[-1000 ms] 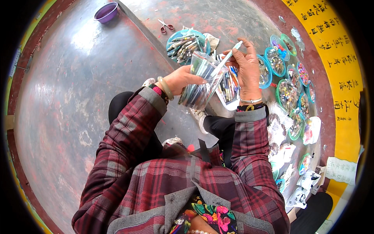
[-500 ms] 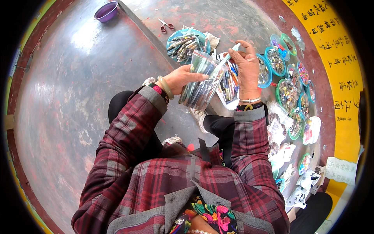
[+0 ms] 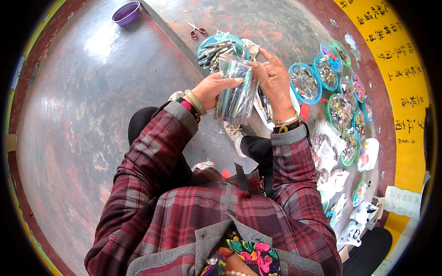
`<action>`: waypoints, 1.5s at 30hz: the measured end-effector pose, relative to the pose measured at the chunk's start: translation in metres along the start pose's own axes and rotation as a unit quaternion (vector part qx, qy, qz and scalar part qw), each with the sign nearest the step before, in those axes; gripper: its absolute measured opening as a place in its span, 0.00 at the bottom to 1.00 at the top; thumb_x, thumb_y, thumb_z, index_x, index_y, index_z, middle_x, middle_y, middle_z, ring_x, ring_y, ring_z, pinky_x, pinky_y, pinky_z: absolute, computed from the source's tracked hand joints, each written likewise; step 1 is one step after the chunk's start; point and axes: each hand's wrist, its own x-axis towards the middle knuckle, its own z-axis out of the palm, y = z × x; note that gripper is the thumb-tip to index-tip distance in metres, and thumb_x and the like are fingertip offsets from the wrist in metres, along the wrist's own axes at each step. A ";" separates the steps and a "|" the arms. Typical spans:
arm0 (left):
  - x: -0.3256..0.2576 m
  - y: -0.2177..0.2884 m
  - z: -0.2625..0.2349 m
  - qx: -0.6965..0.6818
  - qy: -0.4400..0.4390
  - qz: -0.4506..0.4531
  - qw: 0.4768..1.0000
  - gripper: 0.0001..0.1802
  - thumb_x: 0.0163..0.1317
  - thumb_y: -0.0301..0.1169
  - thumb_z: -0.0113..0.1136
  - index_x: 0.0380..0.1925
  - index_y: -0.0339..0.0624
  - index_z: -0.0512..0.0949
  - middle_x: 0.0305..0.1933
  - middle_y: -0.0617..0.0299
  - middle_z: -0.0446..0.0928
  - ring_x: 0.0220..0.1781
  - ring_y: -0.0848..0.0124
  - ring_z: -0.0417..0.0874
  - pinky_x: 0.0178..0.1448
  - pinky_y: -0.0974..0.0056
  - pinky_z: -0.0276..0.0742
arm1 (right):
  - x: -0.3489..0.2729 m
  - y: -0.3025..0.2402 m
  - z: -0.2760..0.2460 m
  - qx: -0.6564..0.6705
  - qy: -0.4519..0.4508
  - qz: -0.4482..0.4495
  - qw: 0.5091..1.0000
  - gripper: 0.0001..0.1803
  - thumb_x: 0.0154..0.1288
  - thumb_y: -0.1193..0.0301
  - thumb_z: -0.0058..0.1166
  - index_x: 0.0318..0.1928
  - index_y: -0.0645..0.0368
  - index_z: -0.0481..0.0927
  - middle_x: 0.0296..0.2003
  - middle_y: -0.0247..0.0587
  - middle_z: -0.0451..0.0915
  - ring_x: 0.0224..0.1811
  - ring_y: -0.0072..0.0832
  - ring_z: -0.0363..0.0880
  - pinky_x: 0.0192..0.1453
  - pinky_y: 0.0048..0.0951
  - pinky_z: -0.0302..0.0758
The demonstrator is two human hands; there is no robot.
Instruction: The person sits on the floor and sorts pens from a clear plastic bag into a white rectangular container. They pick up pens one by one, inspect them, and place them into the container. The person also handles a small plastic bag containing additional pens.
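My left hand (image 3: 209,89) grips the left side of a clear plastic zip bag (image 3: 232,73), its thumb lying across the front. Several pens (image 3: 235,103) stand upright inside the bag, pale green and dark ones among them. At the bag's upper right edge, my right hand (image 3: 272,78) is closed on the plastic, the thumb near the mouth. Behind the bag sits a blue basin (image 3: 239,43) heaped with more pens (image 3: 214,53). A white tray (image 3: 294,103) with pens on it is partly hidden by my right hand.
Red-handled scissors (image 3: 198,32) lie on the floor beyond the basin. A purple basin (image 3: 125,14) stands far left. Several round baskets (image 3: 305,83) of small items line the right side, with clear plastic bags (image 3: 327,142) nearer me. My shoe (image 3: 235,137) is below the bag.
My right hand has moved left and down to the bag; the pale blue-green pen-like stick it held above the mouth is no longer in its fingers. The bag now hangs more upright.
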 end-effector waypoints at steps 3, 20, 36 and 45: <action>0.000 0.000 0.000 0.001 0.007 0.005 1.000 0.15 0.61 0.29 0.58 0.48 0.39 0.73 0.43 0.62 0.78 0.42 0.72 0.81 0.48 0.64 0.79 | 0.002 -0.005 -0.003 -0.065 -0.016 -0.096 0.993 0.14 0.59 0.60 0.57 0.39 0.57 0.84 0.54 0.52 0.72 0.61 0.46 0.66 0.63 0.37 0.62; -0.008 0.023 -0.006 0.017 0.030 0.125 0.992 0.14 0.57 0.23 0.58 0.45 0.39 0.76 0.41 0.64 0.79 0.39 0.73 0.80 0.44 0.65 0.78 | -0.014 0.150 -0.049 0.189 -0.051 0.364 0.911 0.13 0.59 0.68 0.58 0.43 0.61 0.80 0.34 0.35 0.82 0.35 0.19 0.79 0.36 0.18 0.72; -0.005 0.023 -0.011 0.005 0.038 0.128 0.991 0.14 0.57 0.23 0.58 0.45 0.37 0.75 0.41 0.61 0.79 0.39 0.71 0.81 0.43 0.64 0.79 | -0.088 0.198 0.071 -0.308 -0.260 0.298 0.865 0.16 0.49 0.58 0.61 0.32 0.59 0.83 0.32 0.53 0.80 0.38 0.47 0.79 0.44 0.41 0.74; -0.003 0.024 -0.007 0.013 0.025 0.128 0.991 0.14 0.58 0.23 0.58 0.45 0.36 0.74 0.42 0.61 0.79 0.40 0.71 0.81 0.44 0.64 0.79 | -0.072 0.215 0.055 -0.307 -0.197 0.199 0.910 0.12 0.55 0.65 0.48 0.30 0.59 0.81 0.32 0.54 0.80 0.38 0.48 0.79 0.43 0.44 0.75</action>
